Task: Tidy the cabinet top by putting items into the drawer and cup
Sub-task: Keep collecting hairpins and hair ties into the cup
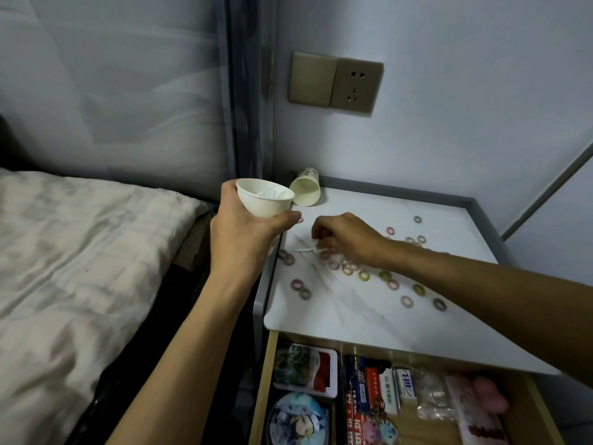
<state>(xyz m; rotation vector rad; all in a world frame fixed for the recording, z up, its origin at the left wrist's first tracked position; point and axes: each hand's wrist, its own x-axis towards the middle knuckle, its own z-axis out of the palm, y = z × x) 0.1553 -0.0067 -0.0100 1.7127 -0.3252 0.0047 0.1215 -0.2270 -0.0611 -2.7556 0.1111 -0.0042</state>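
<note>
My left hand (244,232) grips a white paper cup (264,200) from below, tilted, above the left edge of the white marble cabinet top (337,303); something white lies inside it. My right hand (343,239) hovers over the top with fingers curled, pinching small items I cannot make out. Several small coloured rings (364,275) are scattered over the top, and a thin white stick (303,250) lies left of my right fingers. A second paper cup (306,189) lies tipped at the back left corner. The drawer (266,380) below stands open.
The drawer holds a card tin (305,369), a round badge (296,420), small boxes (388,390), a keyring and plastic bags. A bed with a pale quilt (80,268) lies to the left. A wall socket (335,81) sits above the cabinet. A grey raised rim (475,203) borders the top.
</note>
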